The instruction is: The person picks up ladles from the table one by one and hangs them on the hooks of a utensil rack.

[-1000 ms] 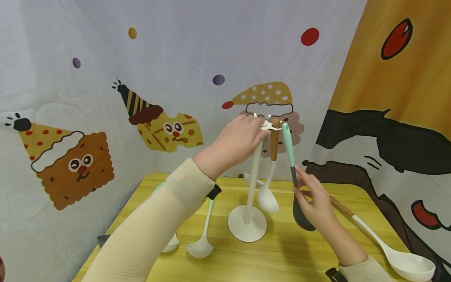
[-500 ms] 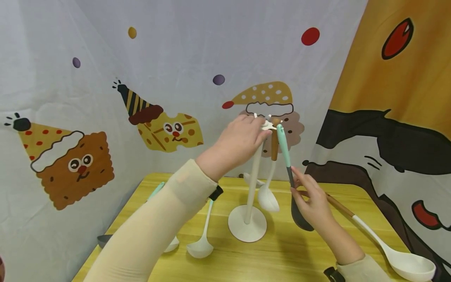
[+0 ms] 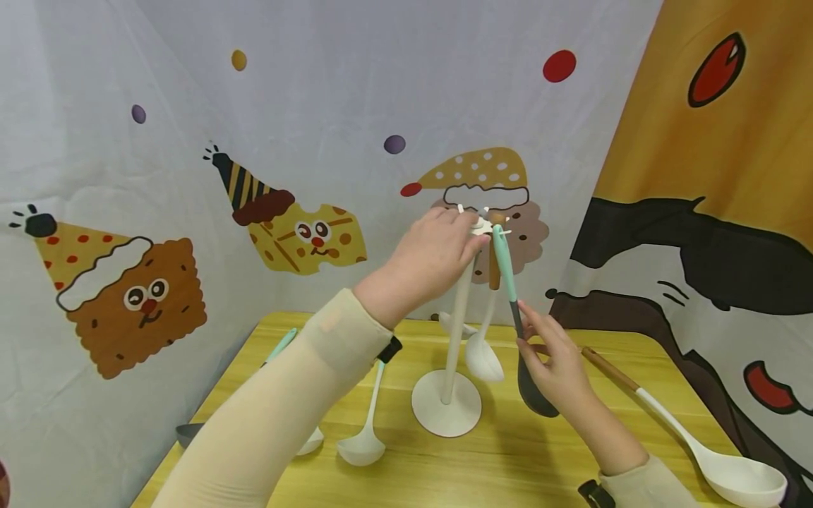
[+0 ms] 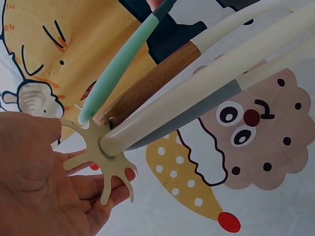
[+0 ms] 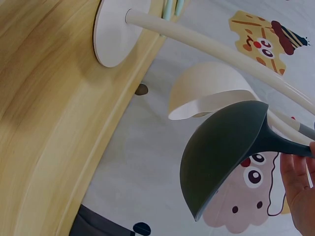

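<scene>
My left hand holds the hooked top of a cream utensil stand, thumb at one prong and fingers behind others. My right hand pinches the dark neck of a ladle with a mint handle and a dark grey bowl. The ladle stands nearly upright, handle end up at a hook, whose tip shows just past it. Beside it hangs a white ladle with a wooden handle. Another ladle with a grey handle hangs on the pole's other side.
On the wooden table, a white ladle lies left of the round base. My left sleeve partly hides another white ladle and a grey bowl. A large white spoon lies at right. A printed cloth hangs behind.
My right hand has moved left with the ladle, bringing the mint handle's end from the hook's outer tip inward, in front of the wooden handle. My left hand stays almost still on the stand's top.
</scene>
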